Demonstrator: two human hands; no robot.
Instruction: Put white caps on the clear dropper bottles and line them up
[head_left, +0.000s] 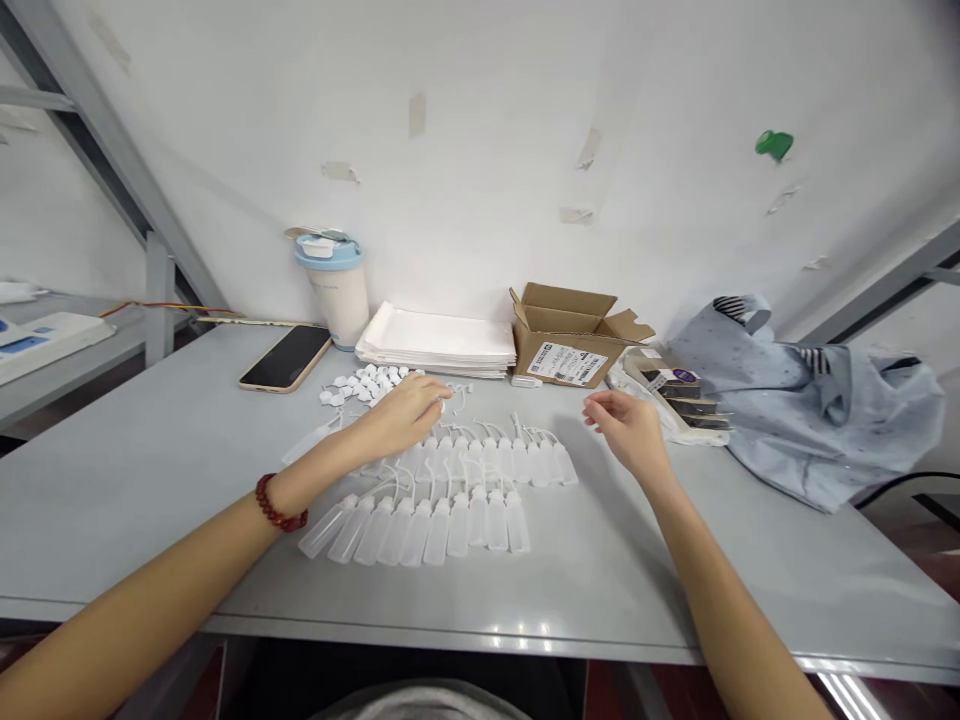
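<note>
Several small clear plastic squeeze bottles [439, 525] lie in two rows on the grey table [150, 470]. Behind them is a loose pile of small white caps [360, 385]. My left hand [405, 410], with a red bead bracelet at the wrist, reaches over the rear row toward the caps, fingers curled and pinched at a small white piece. My right hand [626, 430] hovers above the table to the right of the bottles, fingers loosely curled, thumb and forefinger close together, nothing visible in them.
A phone [286, 358] lies at the back left beside a white cup with a blue lid [336, 285]. A stack of white sheets [439, 340], an open cardboard box [574, 335] and a blue cloth bag [795, 400] line the wall.
</note>
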